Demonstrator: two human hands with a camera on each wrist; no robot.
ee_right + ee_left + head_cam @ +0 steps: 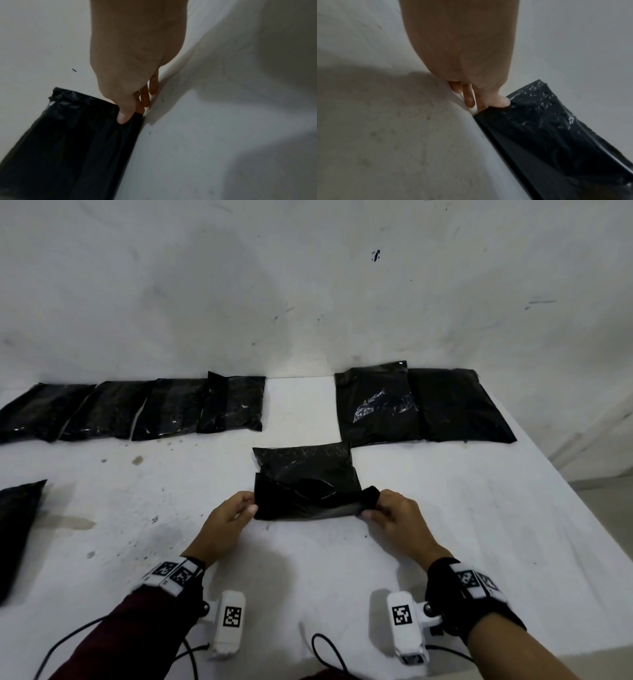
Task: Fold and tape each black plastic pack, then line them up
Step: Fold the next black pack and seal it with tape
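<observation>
A black plastic pack [305, 474] lies on the white table in front of me, its near flap lifted and partly folded over. My left hand [248, 506] pinches the flap's left corner between thumb and fingers. My right hand [368, 506] pinches the right corner in the same way. In the left wrist view my left hand [494, 105] has its thumb on the pack [547, 135]. In the right wrist view my right hand [130, 115] has its thumb on top of the pack [77, 142]. No tape is in view.
Several folded packs [137, 409] lie in a row at the back left by the wall. Two larger flat packs [421, 405] sit at the back right. Another pack [17, 525] lies at the left edge. The table's right edge [589, 508] drops off.
</observation>
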